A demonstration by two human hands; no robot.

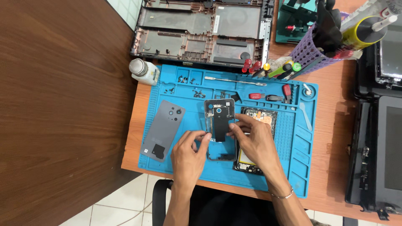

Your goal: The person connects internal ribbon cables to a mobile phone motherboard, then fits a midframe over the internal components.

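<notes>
Both hands are working at the blue mat's (293,138) centre: the left hand (187,155) is pinching the dark phone frame's (219,129) nine o'clock edge, the right hand (253,140) is gripping its three o'clock edge over an opened phone (256,121). Twisting the thin frame could crack it. At twelve o'clock, mat compartments are holding loose screws (197,93); a purple basket (310,52) is holding tools.
</notes>
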